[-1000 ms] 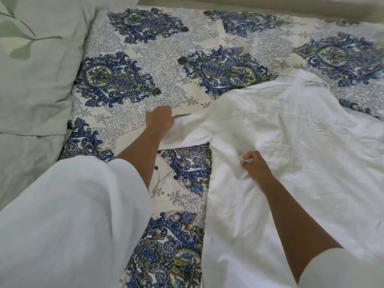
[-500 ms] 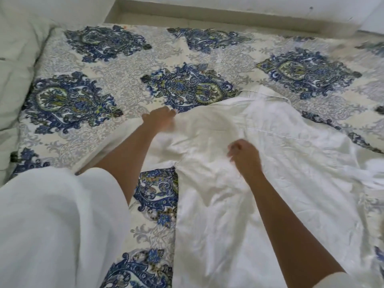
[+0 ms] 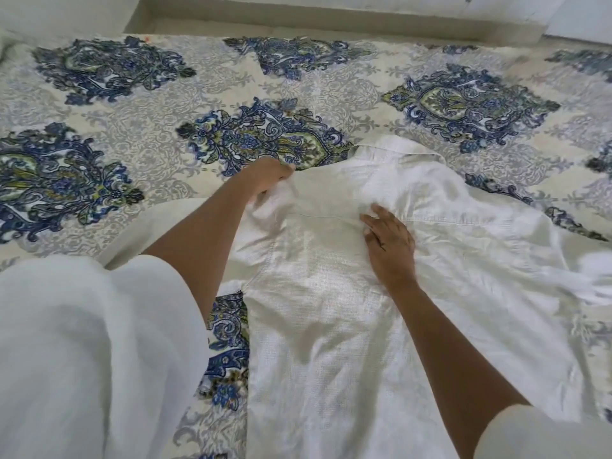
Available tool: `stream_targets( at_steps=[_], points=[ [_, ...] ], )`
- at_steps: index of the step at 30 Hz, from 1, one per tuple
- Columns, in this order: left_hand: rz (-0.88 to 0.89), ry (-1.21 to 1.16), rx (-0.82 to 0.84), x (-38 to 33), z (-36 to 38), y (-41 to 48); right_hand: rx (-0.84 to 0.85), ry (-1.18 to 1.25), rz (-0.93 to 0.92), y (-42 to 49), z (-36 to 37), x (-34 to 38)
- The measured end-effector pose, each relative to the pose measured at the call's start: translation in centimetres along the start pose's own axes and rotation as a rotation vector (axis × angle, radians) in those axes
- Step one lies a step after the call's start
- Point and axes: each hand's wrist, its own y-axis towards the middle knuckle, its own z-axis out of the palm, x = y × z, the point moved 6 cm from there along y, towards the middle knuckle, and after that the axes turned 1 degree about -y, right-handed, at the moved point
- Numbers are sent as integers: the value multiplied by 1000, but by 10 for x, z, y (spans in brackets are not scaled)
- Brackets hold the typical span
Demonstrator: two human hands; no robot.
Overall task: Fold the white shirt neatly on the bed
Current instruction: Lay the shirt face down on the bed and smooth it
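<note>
The white shirt (image 3: 447, 293) lies spread back-up on the bed (image 3: 149, 137), collar at the far end, body running toward me. Its left sleeve is folded inward over the back. My left hand (image 3: 268, 175) grips the shirt's cloth at the left shoulder, fingers curled into the fabric. My right hand (image 3: 390, 243) lies flat on the upper back of the shirt, just below the yoke seam, fingers straight and spread, pressing the cloth down.
The bed carries a cream cover with blue paisley medallions (image 3: 261, 137). A wall ledge (image 3: 314, 18) runs along the far side. My own white sleeve (image 3: 82, 352) fills the lower left. The shirt's right side is rumpled near the frame's right edge (image 3: 592, 276).
My left hand carried the sleeve inward and now grips the shoulder. My right hand let go of its pinch and flattened on the shirt's back. The view shifted right, away from the green pillow.
</note>
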Motion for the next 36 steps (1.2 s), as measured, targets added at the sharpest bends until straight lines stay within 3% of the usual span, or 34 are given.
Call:
stream_targets(
  at_steps=[3, 6, 9, 16, 19, 21, 24, 26, 28, 31, 32, 34, 36],
  points=[
    [53, 10, 71, -1, -6, -3, 14, 46, 7, 1, -2, 1],
    [80, -138, 64, 3, -14, -1, 11, 92, 17, 1, -2, -1],
    [99, -58, 101, 6, -12, -2, 11, 100, 16, 1, -2, -2],
    [142, -86, -168, 6, -4, -4, 26, 38, 97, 24, -13, 9],
    [167, -232, -168, 14, -5, -8, 14, -284, -141, 47, -13, 33],
    [194, -307, -75, 23, -8, -11, 118, -388, -285, 59, -1, 39],
    [261, -194, -18, 37, -12, -10, 156, -526, -205, 77, 0, 3],
    [283, -155, -89, 40, -11, -4, 69, -482, 29, 84, -17, -26],
    [289, -74, -197, 34, -2, -4, 14, -374, 117, 77, -24, -24],
    [269, 302, -605, 19, 14, -32, 22, -316, -150, 44, -7, 34],
    [316, 375, -655, 11, 28, -49, 93, -317, -280, 29, 7, 46],
    [471, 560, -463, 7, 75, -72, 192, -435, -424, 0, 19, 37],
    [514, 761, -279, 32, 101, -79, 62, -480, -298, -4, -6, -12]
  ],
)
